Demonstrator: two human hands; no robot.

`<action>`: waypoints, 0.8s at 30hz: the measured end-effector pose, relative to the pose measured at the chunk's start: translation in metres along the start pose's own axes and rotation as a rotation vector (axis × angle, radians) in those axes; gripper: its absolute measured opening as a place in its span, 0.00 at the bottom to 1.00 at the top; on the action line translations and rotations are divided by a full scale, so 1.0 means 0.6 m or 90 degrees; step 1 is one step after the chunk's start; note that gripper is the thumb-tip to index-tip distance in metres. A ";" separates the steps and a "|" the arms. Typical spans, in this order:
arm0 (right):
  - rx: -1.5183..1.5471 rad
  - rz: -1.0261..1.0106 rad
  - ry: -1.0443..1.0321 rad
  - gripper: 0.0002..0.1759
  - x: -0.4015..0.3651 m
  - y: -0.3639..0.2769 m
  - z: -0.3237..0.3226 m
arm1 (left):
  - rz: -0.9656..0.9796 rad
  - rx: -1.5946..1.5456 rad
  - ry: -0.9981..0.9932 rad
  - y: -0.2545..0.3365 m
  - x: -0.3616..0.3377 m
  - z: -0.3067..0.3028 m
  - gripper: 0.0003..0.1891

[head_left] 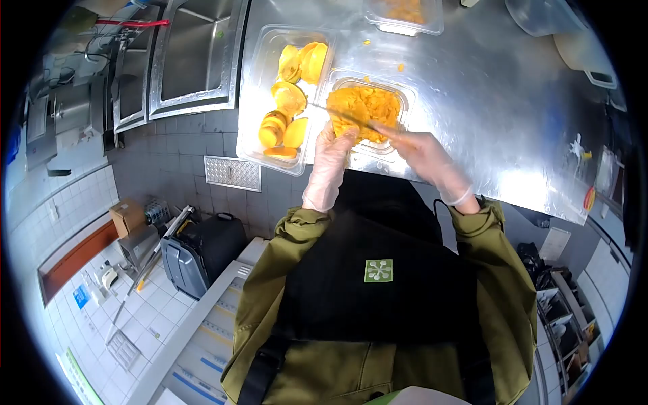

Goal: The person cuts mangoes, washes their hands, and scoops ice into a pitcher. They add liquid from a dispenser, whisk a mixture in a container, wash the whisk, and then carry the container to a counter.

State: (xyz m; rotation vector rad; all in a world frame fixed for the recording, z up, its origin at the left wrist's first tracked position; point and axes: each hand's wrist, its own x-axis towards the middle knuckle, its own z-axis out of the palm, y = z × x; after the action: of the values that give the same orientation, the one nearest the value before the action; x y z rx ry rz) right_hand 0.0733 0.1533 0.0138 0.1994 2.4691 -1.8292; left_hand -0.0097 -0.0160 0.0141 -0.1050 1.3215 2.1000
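Head view is showing a mound of orange flesh, moist-looking, bright and unevenly cut into small flakes and chunks, filling a clear square container close to the near edge of the metal counter. The left hand, in a clear glove, is pinching an orange piece above the container's left side. The right hand, also gloved, is gripping a knife, its blade slanting across the mound toward a long clear container. That container is lying at the counter's near left corner, holding smooth, thick yellow-orange slices, some overlapping. Another clear tub with orange bits is standing at the far edge, its far part being cut off by the frame. Fingers and blade are hiding much of the held piece, whose full shape is unclear; the knife and right hand are blurring, and the handle is mostly disappearing inside the fist.
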 end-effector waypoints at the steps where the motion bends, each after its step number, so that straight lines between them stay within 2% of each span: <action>1: 0.009 -0.014 -0.013 0.19 -0.004 0.007 0.002 | 0.010 -0.003 -0.010 -0.002 0.004 -0.004 0.18; 5: -0.059 -0.037 -0.028 0.21 -0.006 -0.001 -0.012 | 0.020 -0.006 -0.028 -0.006 0.004 0.003 0.19; 8: -0.183 0.002 -0.063 0.25 0.004 -0.028 -0.023 | 0.026 -0.013 -0.007 -0.010 -0.005 0.014 0.20; 11: -0.252 -0.061 0.007 0.27 0.011 -0.014 -0.003 | 0.029 -0.005 0.013 -0.016 -0.013 0.016 0.18; 14: -0.362 -0.078 0.011 0.28 0.024 -0.025 -0.007 | 0.001 0.032 0.032 -0.023 -0.018 0.014 0.16; 17: -0.384 -0.090 0.071 0.28 0.042 -0.005 -0.005 | 0.001 0.034 0.009 -0.028 -0.019 0.021 0.16; 20: -0.285 -0.066 0.080 0.28 0.052 -0.001 -0.025 | -0.013 0.045 0.049 -0.020 -0.021 0.022 0.16; 23: -0.103 -0.129 0.050 0.28 0.038 0.013 -0.024 | -0.009 -0.016 0.054 -0.021 -0.011 0.006 0.17; 24: -0.117 -0.133 0.039 0.28 0.035 0.016 -0.021 | -0.002 -0.043 0.052 -0.017 -0.011 0.011 0.19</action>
State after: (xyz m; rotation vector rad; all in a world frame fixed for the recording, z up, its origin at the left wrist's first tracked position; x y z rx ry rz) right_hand 0.0543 0.1693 0.0059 -0.0146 2.7758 -1.6723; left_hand 0.0029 -0.0108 0.0124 -0.2231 1.2970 2.1578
